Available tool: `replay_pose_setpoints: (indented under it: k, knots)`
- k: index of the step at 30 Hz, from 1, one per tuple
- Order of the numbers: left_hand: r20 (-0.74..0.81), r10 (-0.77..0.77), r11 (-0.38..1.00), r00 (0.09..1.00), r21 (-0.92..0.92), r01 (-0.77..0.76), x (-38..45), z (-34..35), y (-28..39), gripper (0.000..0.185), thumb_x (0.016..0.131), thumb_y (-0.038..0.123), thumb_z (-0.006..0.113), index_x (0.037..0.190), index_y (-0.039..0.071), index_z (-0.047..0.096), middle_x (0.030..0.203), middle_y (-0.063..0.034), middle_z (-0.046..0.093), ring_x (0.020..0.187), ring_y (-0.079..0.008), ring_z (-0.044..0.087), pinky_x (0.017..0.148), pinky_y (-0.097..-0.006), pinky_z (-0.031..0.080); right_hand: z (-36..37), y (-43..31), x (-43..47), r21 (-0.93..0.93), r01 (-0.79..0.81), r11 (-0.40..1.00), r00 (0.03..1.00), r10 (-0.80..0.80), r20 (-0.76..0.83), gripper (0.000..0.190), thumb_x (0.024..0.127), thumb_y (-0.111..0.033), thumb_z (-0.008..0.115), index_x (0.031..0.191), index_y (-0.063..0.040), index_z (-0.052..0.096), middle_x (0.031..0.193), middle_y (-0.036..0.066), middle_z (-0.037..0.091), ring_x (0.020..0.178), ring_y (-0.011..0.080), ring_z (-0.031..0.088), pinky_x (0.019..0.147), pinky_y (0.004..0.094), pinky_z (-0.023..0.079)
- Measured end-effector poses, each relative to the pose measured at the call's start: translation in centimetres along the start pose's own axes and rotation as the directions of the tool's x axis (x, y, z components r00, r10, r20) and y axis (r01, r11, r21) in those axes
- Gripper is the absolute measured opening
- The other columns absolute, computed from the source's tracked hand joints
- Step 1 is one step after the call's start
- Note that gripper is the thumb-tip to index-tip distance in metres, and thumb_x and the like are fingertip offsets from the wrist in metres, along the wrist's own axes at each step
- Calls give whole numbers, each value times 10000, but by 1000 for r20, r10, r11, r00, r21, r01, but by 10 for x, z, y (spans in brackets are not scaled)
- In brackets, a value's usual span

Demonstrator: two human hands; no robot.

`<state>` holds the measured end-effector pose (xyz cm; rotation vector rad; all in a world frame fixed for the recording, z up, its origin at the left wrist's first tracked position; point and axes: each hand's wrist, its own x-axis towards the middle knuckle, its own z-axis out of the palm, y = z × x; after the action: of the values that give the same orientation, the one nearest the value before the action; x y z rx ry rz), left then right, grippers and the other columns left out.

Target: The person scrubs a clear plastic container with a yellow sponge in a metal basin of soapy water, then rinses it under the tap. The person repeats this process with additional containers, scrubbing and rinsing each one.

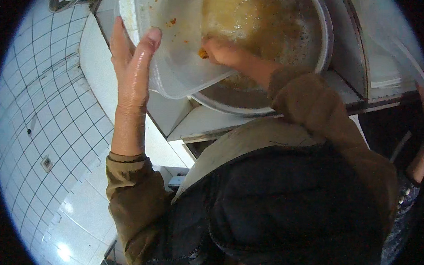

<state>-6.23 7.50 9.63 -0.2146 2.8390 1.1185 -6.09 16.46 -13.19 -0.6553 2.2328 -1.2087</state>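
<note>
A translucent plastic container (186,78), tilted with its inside towards me, stands partly over a large round metal basin (324,34) of cloudy, yellow-brown water. Orange-brown bits of residue (171,22) cling to the container's inner face. My wet left hand (133,61) is at the container's left edge, thumb and fingers spread; whether it bears on the rim is hard to tell. Inside the container my right hand (219,53) is closed on a small orange-brown piece (203,53), possibly a scrubber, pressed near the wall. Its fingers are partly blurred.
The basin rests on a white tiled counter (205,123) with a dark-edged front. A flexible metal hose (74,4) lies at the upper left. Clear plastic (397,41) is at the upper right. Another person's arm (418,164) shows at the right rim. White tiles (57,101) cover the left side.
</note>
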Motion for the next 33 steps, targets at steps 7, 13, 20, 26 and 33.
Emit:
replay_pose_setpoints:
  k: [7, 13, 20, 26, 33]
  knots:
    - [20, -19, 994, 1000, -107, 21, 1, 0, 3, 952, 698, 476, 635, 1338, -89, 213, 1342, -275, 258, 1226, -327, 339, 1019, -379, 255, -11, -92, -7, 460, 503, 732, 783, -160, -601, 307, 729, -43, 618, 1024, -41, 532, 902, 133, 592, 840, 240, 571, 742, 332, 458]
    - [32, -17, 1000, 999, -14, 17, 2, -5, -4, 952, 704, 496, 615, 1350, -68, 201, 1381, -257, 169, 1275, -353, 249, 1031, -400, 238, 34, -65, 37, -176, 224, 959, 667, -282, -689, 731, 695, -31, 592, 1309, 43, 202, 1223, 253, 387, 1177, 324, 375, 953, 395, 340]
    - [61, 1, 996, 998, -88, 4, 0, -6, -5, 893, 704, 390, 647, 1330, -85, 225, 1338, -244, 224, 1217, -325, 313, 1001, -375, 280, 14, -21, 38, 353, -239, 905, 736, 405, -542, 780, 665, -129, 648, 1311, 53, 251, 1150, 289, 429, 1090, 402, 423, 913, 417, 364]
    - [74, 100, 979, 992, 171, -112, -3, -5, -2, 966, 661, 483, 639, 1335, -63, 215, 1280, -229, 274, 1210, -352, 262, 1004, -447, 236, -34, -132, 25, 738, 260, 622, 842, 228, -489, 548, 734, -162, 569, 1205, 33, 367, 1124, 237, 436, 1061, 341, 444, 870, 412, 380]
    - [54, 17, 998, 998, 66, -21, 6, -11, -13, 935, 666, 415, 633, 1369, -13, 188, 1309, -235, 210, 1239, -350, 242, 1002, -428, 278, -49, -74, 78, 129, 191, 973, 635, -22, -772, 431, 745, -137, 552, 1150, -69, 421, 1122, 212, 398, 1024, 371, 444, 865, 427, 385]
